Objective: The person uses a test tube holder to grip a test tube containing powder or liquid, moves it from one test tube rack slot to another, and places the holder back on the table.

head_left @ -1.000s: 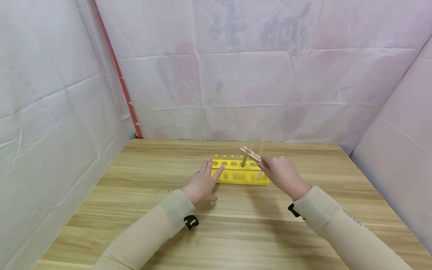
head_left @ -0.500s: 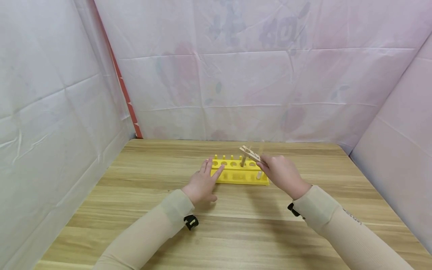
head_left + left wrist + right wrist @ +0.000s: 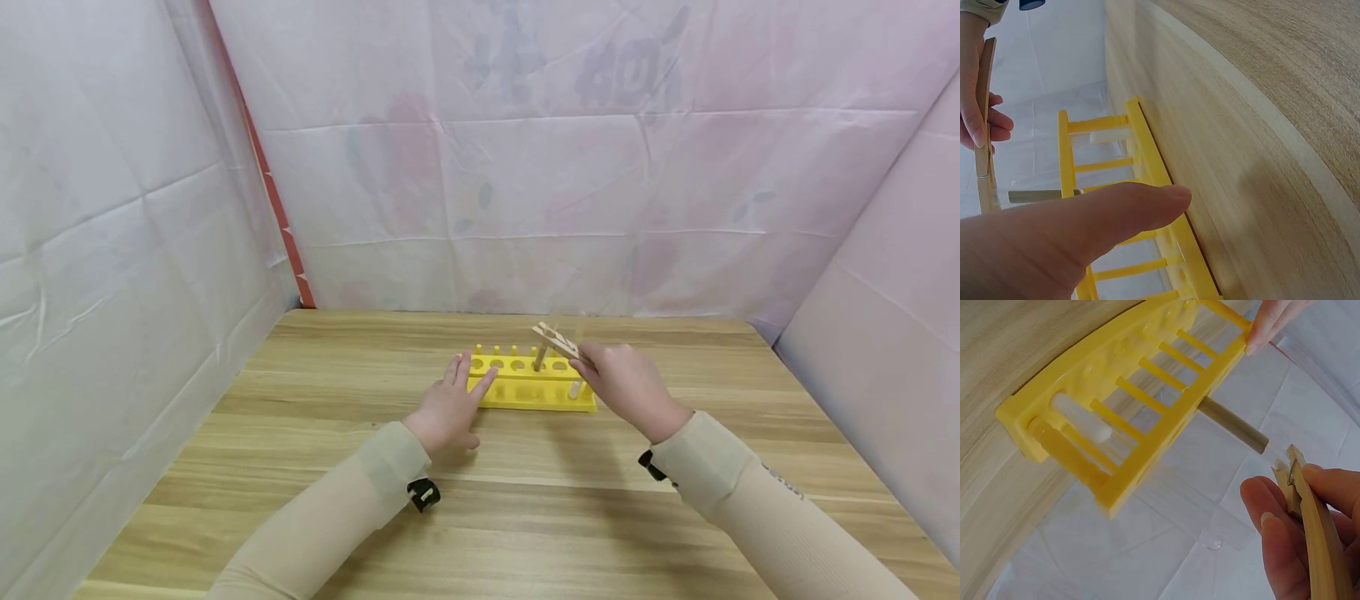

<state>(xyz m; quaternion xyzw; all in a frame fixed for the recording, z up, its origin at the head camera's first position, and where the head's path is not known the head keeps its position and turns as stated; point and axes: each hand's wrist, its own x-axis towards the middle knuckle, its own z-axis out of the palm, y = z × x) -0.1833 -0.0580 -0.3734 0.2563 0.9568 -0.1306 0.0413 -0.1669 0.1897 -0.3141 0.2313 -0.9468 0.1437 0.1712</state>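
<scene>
A yellow test tube rack (image 3: pixel 532 397) stands on the table. My left hand (image 3: pixel 444 408) rests on its left end, fingers spread over the top bar; the thumb (image 3: pixel 1141 209) extends beside it in the left wrist view. My right hand (image 3: pixel 630 390) holds a wooden test tube clamp (image 3: pixel 1316 537) above the rack. Its tip is around the clear upper part of a test tube with grey-brown contents (image 3: pixel 1235 425), whose lower end sits in a rack hole at a tilt. Another test tube with white contents (image 3: pixel 1082 417) stands in the rack's right end.
Wood-grain table (image 3: pixel 517 525) surrounds the rack. Pale patterned sheets (image 3: pixel 540 183) hang behind it and at both sides, with a red strip (image 3: pixel 281 212) in the back left corner. Several holes of the rack hold no tube.
</scene>
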